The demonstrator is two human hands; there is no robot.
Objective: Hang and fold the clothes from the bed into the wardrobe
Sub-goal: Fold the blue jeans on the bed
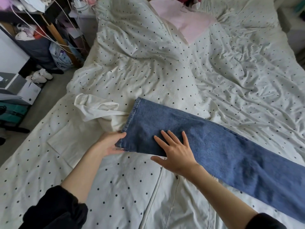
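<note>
A pair of blue jeans point(214, 146) lies across the bed, legs stacked, running from the right edge to its hem near the middle. My left hand point(110, 144) grips the near corner of the hem, fingers tucked under the denim. My right hand point(175, 151) lies flat on the jeans with fingers spread, pressing the fabric down. A crumpled white garment point(97, 109) rests just left of the hem, partly under it. A pale pink garment point(186, 23) sits at the far end of the bed. No wardrobe is in view.
The bed is covered by a white duvet with black dots point(148, 63), rumpled at the far side. Left of the bed are cluttered shelves point(33, 30), white shoes point(41, 76) and boxes point(19, 90) on the floor.
</note>
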